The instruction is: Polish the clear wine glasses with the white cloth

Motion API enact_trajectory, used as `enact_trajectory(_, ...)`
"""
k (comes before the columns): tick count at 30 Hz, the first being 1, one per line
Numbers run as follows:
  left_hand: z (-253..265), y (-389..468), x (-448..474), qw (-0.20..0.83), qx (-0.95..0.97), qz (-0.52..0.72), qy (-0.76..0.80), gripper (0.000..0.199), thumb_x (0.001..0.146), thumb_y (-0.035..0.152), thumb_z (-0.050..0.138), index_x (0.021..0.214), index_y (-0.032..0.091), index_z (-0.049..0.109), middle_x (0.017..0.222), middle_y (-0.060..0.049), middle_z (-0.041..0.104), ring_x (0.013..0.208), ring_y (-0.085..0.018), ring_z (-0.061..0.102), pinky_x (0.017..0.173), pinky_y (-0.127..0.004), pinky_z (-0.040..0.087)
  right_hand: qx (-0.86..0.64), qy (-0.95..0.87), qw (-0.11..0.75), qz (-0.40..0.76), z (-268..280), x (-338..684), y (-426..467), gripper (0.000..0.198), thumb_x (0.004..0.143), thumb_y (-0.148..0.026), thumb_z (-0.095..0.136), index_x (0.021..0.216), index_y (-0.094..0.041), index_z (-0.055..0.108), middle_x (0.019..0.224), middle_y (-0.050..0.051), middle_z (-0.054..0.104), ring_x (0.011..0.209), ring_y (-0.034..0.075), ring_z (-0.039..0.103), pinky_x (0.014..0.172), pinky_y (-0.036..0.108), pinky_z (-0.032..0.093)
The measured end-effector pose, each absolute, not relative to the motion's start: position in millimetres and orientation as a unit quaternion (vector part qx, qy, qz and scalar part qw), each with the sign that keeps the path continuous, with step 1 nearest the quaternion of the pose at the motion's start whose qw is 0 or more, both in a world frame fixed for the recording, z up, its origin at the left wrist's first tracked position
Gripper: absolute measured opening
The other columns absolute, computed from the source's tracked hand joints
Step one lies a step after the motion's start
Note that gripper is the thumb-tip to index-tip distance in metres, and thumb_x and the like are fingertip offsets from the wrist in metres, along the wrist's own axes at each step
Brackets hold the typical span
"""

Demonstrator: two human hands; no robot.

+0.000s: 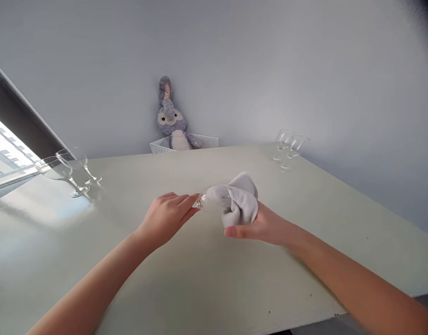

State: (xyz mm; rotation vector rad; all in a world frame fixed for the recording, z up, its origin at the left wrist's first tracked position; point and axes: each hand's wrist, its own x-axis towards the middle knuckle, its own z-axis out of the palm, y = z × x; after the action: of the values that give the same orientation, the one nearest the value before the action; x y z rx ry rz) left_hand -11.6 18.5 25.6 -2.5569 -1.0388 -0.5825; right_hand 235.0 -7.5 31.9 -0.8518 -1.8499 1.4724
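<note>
- In the head view, two bare hands meet at the middle of the frame over a pale counter [186,288]; the left hand [170,213] has its fingers closed on one end of a clear glass [200,201], apparently stemmed.
- At centre right, the right hand [269,225] grasps a pale grey cloth [240,200] bunched around the rest of the glass, its thumb along the lower edge; its other fingers are mostly hidden.
- A hard twist of the cloth against the left fingers' hold could snap a thin stem; smooth glass could also slip through the fabric and strike the counter.
- A loose cloth fold hides much of the glass, so a poor grip could go unnoticed.
- Two stemmed glasses [74,185] stand close together at the left of the frame, another two glasses [293,148] at upper right; a wide elbow or trailing cloth could topple either pair.
- At upper centre, a plush toy [170,123] sits in a white basket [207,141] by the far edge, well apart from the hands; nothing stands between them and the glass.
</note>
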Motion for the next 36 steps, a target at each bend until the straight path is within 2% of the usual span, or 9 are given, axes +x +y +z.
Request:
enact_trajectory(3, 26.1, 18.5, -12.8, 0.199, -0.906, -0.196, -0.318, 0.020, 0.093, 0.027, 0.042, 0.105, 0.019, 0.056, 0.064, 0.003, 0.062, 0.054, -0.011, 0.054, 0.055, -0.026, 0.036, -0.350, -0.767, 0.284, 0.457, 33.9, 230.8, -9.4, 0.064, 0.070, -0.033, 0.072, 0.128, -0.029, 0.047, 0.098, 0.002, 0.058, 0.098, 0.022, 0.052, 0.086, 0.033, 0.041)
enact_trajectory(5, 27.1, 17.9, -13.1, 0.228, -0.908, -0.194, -0.292, 0.020, 0.092, 0.023, 0.044, 0.107, 0.018, 0.055, 0.064, 0.004, 0.062, 0.056, -0.010, 0.056, 0.058, -0.027, 0.037, -0.347, -0.782, 0.274, 0.440, 34.2, 231.5, -7.9, 0.064, 0.069, -0.035, 0.073, 0.128, -0.029, 0.048, 0.122, 0.004, 0.052, 0.116, 0.025, 0.044, 0.097, 0.034, 0.034)
enact_trajectory(8, 26.9, 16.1, -12.0, 0.240, -0.909, -0.196, -0.278, 0.021, 0.091, 0.021, 0.045, 0.109, 0.018, 0.053, 0.064, 0.004, 0.062, 0.057, -0.011, 0.058, 0.059, -0.027, 0.039, -0.339, -0.767, 0.224, 0.496, 31.8, 238.1, -1.9, 0.052, 0.071, -0.038, 0.071, 0.119, -0.025, 0.056, 0.098, 0.003, 0.060, 0.091, 0.020, 0.055, 0.076, 0.029, 0.044)
enact_trajectory(10, 24.0, 14.7, -10.3, 0.230, -0.915, -0.191, -0.270, 0.020, 0.091, 0.022, 0.044, 0.109, 0.018, 0.053, 0.065, 0.004, 0.062, 0.058, -0.011, 0.059, 0.059, -0.027, 0.039, -0.345, -0.732, 0.197, 0.553, 28.6, 244.6, 3.3, 0.037, 0.072, -0.038, 0.070, 0.103, -0.021, 0.062, 0.073, -0.001, 0.055, 0.068, 0.014, 0.052, 0.059, 0.024, 0.041)
enact_trajectory(12, 19.7, 13.9, -8.3, 0.210, -0.922, -0.181, -0.269, 0.020, 0.092, 0.023, 0.042, 0.108, 0.018, 0.053, 0.067, 0.003, 0.063, 0.058, -0.011, 0.059, 0.059, -0.027, 0.039, -0.370, -0.667, 0.206, 0.613, 25.6, 250.4, 7.8, 0.027, 0.072, -0.038, 0.070, 0.087, -0.018, 0.063, 0.067, -0.002, 0.051, 0.063, 0.012, 0.049, 0.055, 0.023, 0.038)
enact_trajectory(17, 13.7, 16.6, -7.6, 0.180, -0.912, -0.172, -0.324, 0.022, 0.094, 0.029, 0.039, 0.104, 0.019, 0.055, 0.066, 0.003, 0.064, 0.055, -0.012, 0.056, 0.055, -0.027, 0.036, -0.436, -0.572, 0.293, 0.630, 28.0, 253.0, 6.6, 0.027, 0.074, -0.042, 0.067, 0.085, -0.019, 0.059, 0.080, 0.001, 0.058, 0.074, 0.014, 0.054, 0.063, 0.025, 0.042)
enact_trajectory(25, 17.6, 20.3, -13.8, 0.179, -0.877, -0.165, -0.414, 0.027, 0.094, 0.034, 0.035, 0.102, 0.021, 0.056, 0.068, 0.002, 0.064, 0.054, -0.013, 0.053, 0.052, -0.026, 0.032, -0.488, -0.746, 0.364, 0.270, 37.0, 239.0, -9.5, 0.025, 0.084, -0.043, 0.053, 0.097, -0.023, 0.062, 0.097, 0.004, 0.059, 0.072, 0.016, 0.050, 0.055, 0.026, 0.035)
enact_trajectory(30, 13.9, 23.4, -14.3, 0.241, -0.865, -0.204, -0.390, 0.023, 0.093, 0.031, 0.040, 0.102, 0.017, 0.057, 0.061, 0.004, 0.061, 0.049, -0.012, 0.050, 0.051, -0.027, 0.032, -0.527, -0.679, 0.363, 0.360, 29.0, 237.5, -7.6, 0.034, 0.084, -0.052, 0.050, 0.083, -0.019, 0.062, 0.066, 0.000, 0.051, 0.061, 0.013, 0.046, 0.053, 0.025, 0.034)
enact_trajectory(36, 10.9, 22.1, -12.2, 0.370, -0.845, -0.224, -0.314, 0.019, 0.090, 0.019, 0.045, 0.105, 0.013, 0.056, 0.057, 0.003, 0.057, 0.050, -0.011, 0.051, 0.055, -0.027, 0.035, -0.505, -0.617, 0.309, 0.518, 29.3, 236.5, -6.5, 0.033, 0.083, -0.043, 0.053, 0.108, -0.025, 0.064, 0.103, 0.004, 0.064, 0.088, 0.020, 0.058, 0.071, 0.029, 0.043)
